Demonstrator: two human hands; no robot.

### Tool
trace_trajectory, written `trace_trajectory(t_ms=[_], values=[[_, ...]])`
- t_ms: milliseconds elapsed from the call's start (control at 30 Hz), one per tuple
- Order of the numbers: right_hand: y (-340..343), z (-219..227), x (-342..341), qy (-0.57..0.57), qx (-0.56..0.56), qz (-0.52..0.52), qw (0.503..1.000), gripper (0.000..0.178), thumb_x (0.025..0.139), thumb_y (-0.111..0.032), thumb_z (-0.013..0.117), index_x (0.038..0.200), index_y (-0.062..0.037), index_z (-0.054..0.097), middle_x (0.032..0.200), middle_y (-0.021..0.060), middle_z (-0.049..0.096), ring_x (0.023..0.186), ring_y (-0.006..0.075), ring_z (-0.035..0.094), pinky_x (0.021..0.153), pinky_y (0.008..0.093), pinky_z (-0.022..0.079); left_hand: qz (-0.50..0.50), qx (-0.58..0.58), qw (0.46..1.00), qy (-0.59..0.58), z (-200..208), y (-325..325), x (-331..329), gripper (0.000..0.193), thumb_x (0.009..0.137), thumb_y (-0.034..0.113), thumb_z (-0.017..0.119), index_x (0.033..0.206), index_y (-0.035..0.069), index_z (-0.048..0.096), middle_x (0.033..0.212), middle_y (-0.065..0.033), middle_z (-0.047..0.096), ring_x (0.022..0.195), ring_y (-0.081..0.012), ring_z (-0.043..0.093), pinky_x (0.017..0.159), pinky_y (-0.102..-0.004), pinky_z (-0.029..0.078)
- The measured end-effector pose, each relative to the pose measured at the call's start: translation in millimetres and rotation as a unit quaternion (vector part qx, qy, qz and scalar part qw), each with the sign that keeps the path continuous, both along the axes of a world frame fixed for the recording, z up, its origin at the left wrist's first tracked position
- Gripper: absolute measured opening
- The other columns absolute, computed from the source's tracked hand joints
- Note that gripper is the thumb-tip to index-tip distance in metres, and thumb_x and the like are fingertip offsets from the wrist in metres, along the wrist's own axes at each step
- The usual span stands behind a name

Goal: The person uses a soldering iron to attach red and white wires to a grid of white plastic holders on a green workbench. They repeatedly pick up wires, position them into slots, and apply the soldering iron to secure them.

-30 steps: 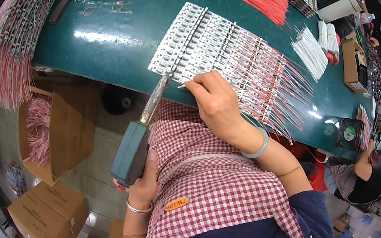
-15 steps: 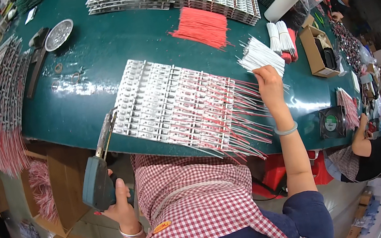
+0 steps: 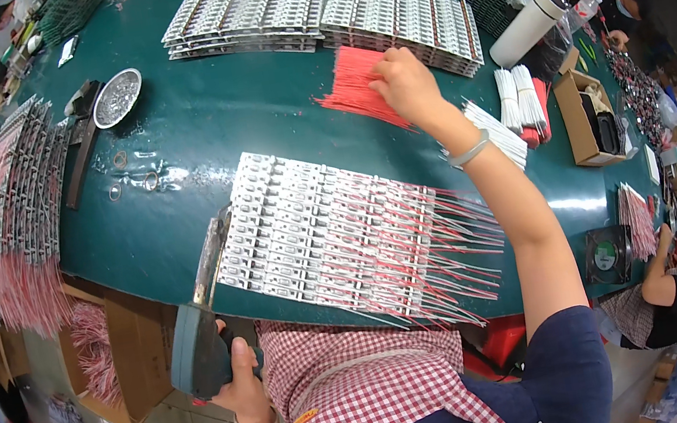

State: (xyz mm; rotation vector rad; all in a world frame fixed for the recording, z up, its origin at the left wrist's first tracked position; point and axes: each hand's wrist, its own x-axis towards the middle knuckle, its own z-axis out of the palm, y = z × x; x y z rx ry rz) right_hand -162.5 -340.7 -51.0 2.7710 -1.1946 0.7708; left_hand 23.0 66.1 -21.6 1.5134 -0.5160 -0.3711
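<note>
My left hand (image 3: 242, 388) is wrapped round the grip of a teal pistol-shaped soldering gun (image 3: 198, 347). Its long metal nose points up beside the left edge of a white panel (image 3: 278, 221) made of rows of small modules. Red and white wires (image 3: 458, 237) lie over the panel's right part and stick out past its right edge. Beyond the panel, my right hand (image 3: 412, 89) reaches into a pile of red wires (image 3: 353, 76), fingers pinched together on it. How many wires they grip is hidden. A pile of white wires (image 3: 499, 133) lies partly behind my right forearm.
Stacked module panels (image 3: 245, 14) stand at the back. Left are a metal bowl (image 3: 117, 99) and wired panels (image 3: 17, 192) hanging over the edge. A white flask (image 3: 527, 29), wire bundles (image 3: 526, 98), an open carton (image 3: 584, 115) and a small fan (image 3: 608, 255) stand right. Two people work farther right.
My right hand has gone from the white wires up and left to the red pile. The soldering gun stays in my left hand. The whole view has shifted slightly.
</note>
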Motion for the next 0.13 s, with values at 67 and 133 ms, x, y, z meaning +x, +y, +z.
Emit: trace_trajectory(t_ms=[67, 133], values=[[-7, -4, 14, 0.042, 0.034, -0.026, 0.998, 0.017, 0.077, -0.015, 0.078, 0.088, -0.0034, 0.073, 0.096, 0.0135, 0.064, 0.097, 0.0312, 0.059, 0.086, 0.0424, 0.051, -0.008, -0.006, 1.0, -0.015, -6, 1, 7, 0.034, 0.088, -0.003, 0.063, 0.121, -0.008, 0.055, 0.119, -0.0199, 0.064, 0.057, -0.0098, 0.051, 0.049, -0.0231, 0.041], [-7, -7, 24, 0.064, 0.045, -0.053, 0.995, 0.016, 0.079, -0.018, 0.076, 0.088, -0.0045, 0.074, 0.098, 0.0125, 0.064, 0.1, 0.0312, 0.058, 0.087, 0.0423, 0.051, -0.005, 0.008, 1.0, -0.023, -10, 4, 12, 0.035, 0.09, 0.001, 0.063, 0.123, -0.007, 0.055, 0.119, -0.0193, 0.064, 0.057, -0.0109, 0.051, 0.05, -0.0239, 0.041]])
